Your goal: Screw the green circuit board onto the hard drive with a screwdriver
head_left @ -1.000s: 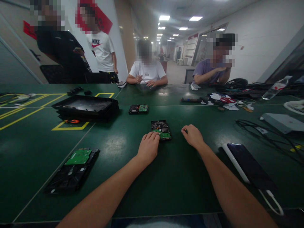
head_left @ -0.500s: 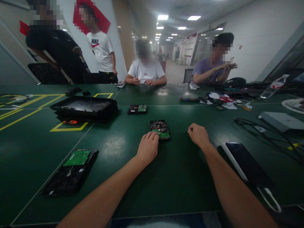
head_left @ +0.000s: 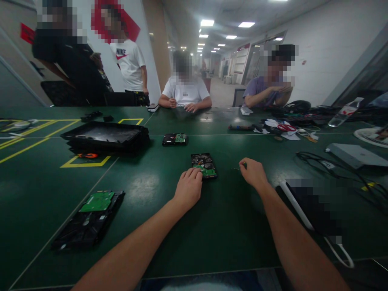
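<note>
A hard drive with a green circuit board (head_left: 203, 159) lies on the green table in the middle. My left hand (head_left: 190, 186) rests against its near left edge, fingers together and fingertips on the board. To the right of the drive, my right hand (head_left: 252, 171) is closed in a pinch just above the table, round something small and dark that I cannot make out. Beside its fingertips lie tiny bright specks (head_left: 234, 168), too small to name. Another hard drive (head_left: 175, 139) sits farther back, and a larger-looking one (head_left: 89, 218) lies at the near left.
Black trays (head_left: 106, 135) are stacked at the back left, with an orange-handled tool (head_left: 87, 155) before them. On the right are a phone (head_left: 312, 206) with a white cable, black cables, a grey box (head_left: 357, 156) and a bottle (head_left: 345, 112). Several people are across the table.
The view has shifted slightly. Both my hands keep nearly the same places, the left at the drive and the right beside the specks. Across the table, a person's hands in a purple shirt have lowered a little.
</note>
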A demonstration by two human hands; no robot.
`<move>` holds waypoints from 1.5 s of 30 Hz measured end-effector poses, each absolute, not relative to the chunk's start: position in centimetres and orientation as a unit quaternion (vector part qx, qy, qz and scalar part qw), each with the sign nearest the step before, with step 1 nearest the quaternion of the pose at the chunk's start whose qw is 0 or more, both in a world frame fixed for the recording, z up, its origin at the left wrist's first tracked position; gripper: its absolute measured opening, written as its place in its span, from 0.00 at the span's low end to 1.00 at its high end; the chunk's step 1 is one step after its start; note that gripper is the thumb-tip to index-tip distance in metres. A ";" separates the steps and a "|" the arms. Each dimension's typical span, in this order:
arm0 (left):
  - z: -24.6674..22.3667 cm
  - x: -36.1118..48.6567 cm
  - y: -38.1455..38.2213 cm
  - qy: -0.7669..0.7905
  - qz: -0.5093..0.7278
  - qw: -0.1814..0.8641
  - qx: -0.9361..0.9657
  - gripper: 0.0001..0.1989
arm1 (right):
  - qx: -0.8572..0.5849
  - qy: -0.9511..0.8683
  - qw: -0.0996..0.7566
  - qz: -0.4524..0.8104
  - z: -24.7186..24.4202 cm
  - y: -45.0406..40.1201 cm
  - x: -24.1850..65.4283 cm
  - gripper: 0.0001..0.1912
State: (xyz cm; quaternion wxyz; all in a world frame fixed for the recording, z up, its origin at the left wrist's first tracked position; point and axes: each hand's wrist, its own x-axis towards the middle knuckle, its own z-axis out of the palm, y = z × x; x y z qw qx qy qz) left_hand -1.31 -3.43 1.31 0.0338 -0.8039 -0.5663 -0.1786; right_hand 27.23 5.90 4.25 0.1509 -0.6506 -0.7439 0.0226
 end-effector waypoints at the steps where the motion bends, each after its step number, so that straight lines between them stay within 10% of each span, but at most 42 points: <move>1: 1.3 -1.3 -3.4 -0.565 -0.178 0.032 -0.805 0.15 | -0.658 -0.736 0.162 0.009 5.1 5.4 27.3 0.10; 19: 1.5 -1.3 -3.5 -0.564 -0.186 0.023 -0.804 0.15 | -0.840 -0.532 0.107 -0.015 7.8 -6.7 29.7 0.20; 37: 2.0 0.7 -4.3 -0.575 -0.172 0.078 -0.796 0.22 | -0.657 -0.747 0.104 0.003 7.6 2.3 26.6 0.10; 45: 3.5 6.2 -3.2 -0.648 -0.149 0.068 -0.744 0.27 | -0.672 -0.727 0.129 0.052 3.5 5.5 26.4 0.22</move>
